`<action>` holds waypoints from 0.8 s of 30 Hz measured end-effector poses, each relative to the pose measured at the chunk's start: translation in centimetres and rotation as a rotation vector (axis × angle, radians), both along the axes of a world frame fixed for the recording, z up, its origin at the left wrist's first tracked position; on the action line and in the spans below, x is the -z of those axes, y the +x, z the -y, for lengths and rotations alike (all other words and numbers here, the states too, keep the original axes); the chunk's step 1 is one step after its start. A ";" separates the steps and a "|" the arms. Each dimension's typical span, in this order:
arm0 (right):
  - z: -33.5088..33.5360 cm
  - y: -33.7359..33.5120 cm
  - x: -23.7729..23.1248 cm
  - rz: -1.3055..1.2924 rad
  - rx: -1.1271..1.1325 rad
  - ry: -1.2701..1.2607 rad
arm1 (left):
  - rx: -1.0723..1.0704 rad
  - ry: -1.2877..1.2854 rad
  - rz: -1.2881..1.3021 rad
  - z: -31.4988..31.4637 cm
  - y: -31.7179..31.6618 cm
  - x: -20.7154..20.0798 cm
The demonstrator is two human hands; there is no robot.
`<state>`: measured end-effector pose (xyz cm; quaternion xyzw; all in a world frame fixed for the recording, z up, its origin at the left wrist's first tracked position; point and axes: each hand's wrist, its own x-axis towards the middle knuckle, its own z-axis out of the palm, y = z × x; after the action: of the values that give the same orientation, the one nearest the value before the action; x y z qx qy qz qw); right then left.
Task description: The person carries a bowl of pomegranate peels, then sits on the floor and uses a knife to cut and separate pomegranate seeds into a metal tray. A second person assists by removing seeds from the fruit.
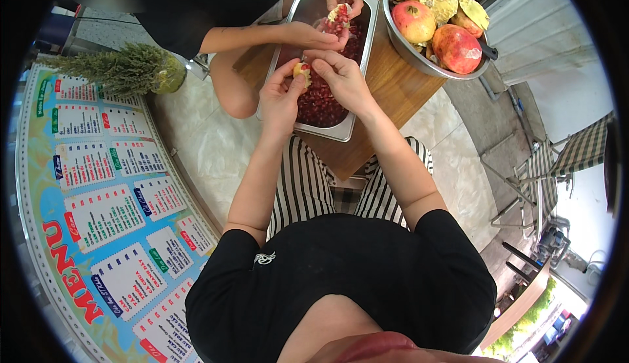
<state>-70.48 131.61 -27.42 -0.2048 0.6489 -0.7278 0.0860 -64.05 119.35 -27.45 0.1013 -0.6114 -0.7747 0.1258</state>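
My left hand (280, 97) pinches a small pomegranate piece (302, 78), pale rind with a few red seeds showing. Beside it my right hand (342, 82) is closed, its thumb and fingers at the upper edge of the same piece. Both hands are above a rectangular metal tray (325, 132), which holds many loose red pomegranate seeds (319, 104). Across the tray another person's two hands (314, 35) hold a larger pomegranate chunk (338, 19) full of seeds. My right fingertips are partly hidden by the hand itself.
The tray rests on a wooden table (386, 81). To its right, a round metal bowl (413, 61) holds whole pomegranates (457, 50) and yellow peel (440, 4); a black handle (488, 50) projects from its rim. A menu board (105, 219) and potted plant (167, 75) stand left, folding chairs (534, 179) right.
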 end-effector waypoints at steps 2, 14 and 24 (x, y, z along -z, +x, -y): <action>0.0 0.0 0.0 -0.031 0.007 0.050 | 0.030 -0.018 -0.012 0.1 0.0 0.4; 0.2 -0.3 0.4 -0.041 0.027 0.027 | 0.076 0.054 -0.031 0.1 0.1 0.0; 0.4 -0.1 1.1 -0.151 0.183 0.078 | 0.005 0.007 -0.094 0.0 0.2 0.2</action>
<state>-70.62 131.22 -28.50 -0.1956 0.6972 -0.6893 -0.0222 -63.81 119.39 -27.65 0.0638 -0.6025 -0.7809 0.1522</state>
